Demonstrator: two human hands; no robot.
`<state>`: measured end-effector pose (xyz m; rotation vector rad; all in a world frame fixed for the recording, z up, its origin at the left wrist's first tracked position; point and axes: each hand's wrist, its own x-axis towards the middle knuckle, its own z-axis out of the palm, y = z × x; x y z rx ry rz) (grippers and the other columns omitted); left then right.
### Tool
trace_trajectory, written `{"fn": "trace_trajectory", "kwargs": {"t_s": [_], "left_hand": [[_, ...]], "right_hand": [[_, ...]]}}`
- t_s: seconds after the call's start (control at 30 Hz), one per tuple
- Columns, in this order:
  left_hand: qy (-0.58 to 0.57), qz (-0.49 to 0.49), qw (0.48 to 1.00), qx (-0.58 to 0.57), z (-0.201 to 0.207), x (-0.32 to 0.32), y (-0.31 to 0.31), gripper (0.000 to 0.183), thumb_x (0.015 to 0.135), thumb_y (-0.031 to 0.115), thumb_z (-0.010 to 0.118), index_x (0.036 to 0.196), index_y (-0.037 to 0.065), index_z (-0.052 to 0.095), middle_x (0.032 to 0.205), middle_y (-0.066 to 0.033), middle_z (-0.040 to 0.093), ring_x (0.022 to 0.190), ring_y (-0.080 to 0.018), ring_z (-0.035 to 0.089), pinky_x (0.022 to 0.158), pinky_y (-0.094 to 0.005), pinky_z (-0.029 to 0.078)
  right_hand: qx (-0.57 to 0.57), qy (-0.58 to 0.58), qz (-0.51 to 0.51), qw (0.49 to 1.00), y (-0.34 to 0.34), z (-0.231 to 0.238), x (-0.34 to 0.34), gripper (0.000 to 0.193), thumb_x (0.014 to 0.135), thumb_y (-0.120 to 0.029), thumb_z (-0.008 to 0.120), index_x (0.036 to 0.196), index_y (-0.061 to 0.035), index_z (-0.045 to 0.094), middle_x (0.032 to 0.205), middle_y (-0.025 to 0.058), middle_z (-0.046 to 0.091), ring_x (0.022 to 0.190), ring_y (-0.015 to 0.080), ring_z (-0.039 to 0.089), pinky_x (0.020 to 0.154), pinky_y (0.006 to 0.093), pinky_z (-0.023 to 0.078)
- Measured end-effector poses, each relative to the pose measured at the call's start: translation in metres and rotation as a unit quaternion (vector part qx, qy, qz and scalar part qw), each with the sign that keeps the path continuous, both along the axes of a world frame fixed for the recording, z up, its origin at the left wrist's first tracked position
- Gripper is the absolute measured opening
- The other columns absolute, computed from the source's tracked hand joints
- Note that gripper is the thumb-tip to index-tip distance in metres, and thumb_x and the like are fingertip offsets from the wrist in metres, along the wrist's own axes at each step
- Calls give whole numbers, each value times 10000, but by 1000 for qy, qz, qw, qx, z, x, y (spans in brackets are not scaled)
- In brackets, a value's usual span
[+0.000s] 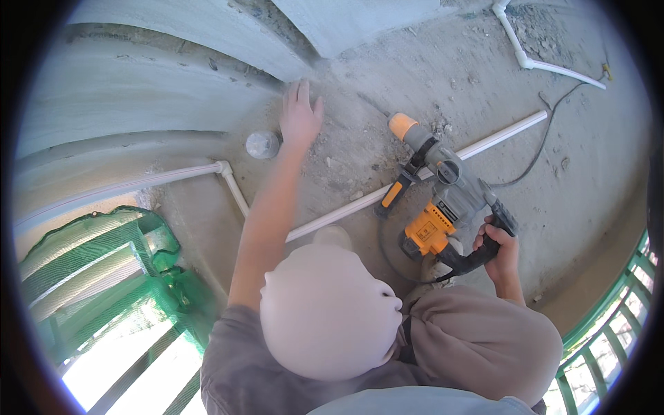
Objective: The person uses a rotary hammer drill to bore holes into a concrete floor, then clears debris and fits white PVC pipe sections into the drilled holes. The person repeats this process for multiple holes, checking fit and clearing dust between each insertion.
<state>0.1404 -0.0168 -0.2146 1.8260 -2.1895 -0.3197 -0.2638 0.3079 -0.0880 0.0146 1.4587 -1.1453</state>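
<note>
My left hand [301, 119] reaches forward to the dusty floor at the foot of the grey wall. Its fingers are stretched out and it holds nothing. Just left of it stands a small whitish round container [263, 144]. On the right, my right hand [503, 253] wraps round the black rear handle of an orange-and-grey rotary hammer [430, 225]. The tool's orange collar and thin dark bit point away toward the wall. Its black side handle [394, 194] sticks out to the left, with no hand on it. A white hard-hat-like shell [328, 315] lies between my arms, beside my right knee.
White plastic pipe [515, 129] runs across the floor beneath the tool, and more piping [513, 41] lies far right. A dark cable [543, 149] curves over the floor. Grey panels [152, 90] line the far left. Green netting [104, 256] and railings [612, 339] flank me.
</note>
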Motion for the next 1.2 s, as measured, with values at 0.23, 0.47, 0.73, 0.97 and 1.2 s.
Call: {"fn": "trace_trajectory", "kwargs": {"t_s": [0.23,0.47,0.73,0.97,1.2], "left_hand": [[90,-135,987,1,-20,21,54,609,1012,261,690,1539,26,495,1637,-240,413,1527,-421,368,1262,-492,300],[42,-167,984,-44,-9,-3,63,709,1012,329,676,1591,15,413,1672,-223,366,1546,-422,334,1279,-512,252],[82,-357,914,175,-7,-39,92,644,1013,305,668,1549,8,469,1667,-197,391,1534,-380,379,1276,-515,285],[18,-67,980,184,48,7,132,227,954,168,713,1093,-5,663,1120,-239,674,1125,-417,653,970,-494,532],[-61,131,990,-2,79,104,149,233,967,161,679,1087,-2,564,1158,-249,608,1012,-446,662,848,-541,548]], "right_hand": [[-1,45,-1,999,-6,19,15,333,836,-67,693,1144,14,596,849,121,633,655,241,628,611,379,534],[-58,145,53,986,-8,83,33,415,685,-55,739,1081,54,677,856,128,682,676,221,653,623,343,528],[-73,354,-101,927,50,185,1,445,632,-63,721,1056,72,705,865,113,695,661,193,650,644,328,528],[-153,255,-422,856,143,128,-79,376,848,-73,673,1205,21,603,1000,104,643,801,204,644,699,348,553],[-75,52,-574,813,264,-56,-176,121,911,-87,624,1023,-52,592,898,101,584,804,253,607,721,388,558]]}}
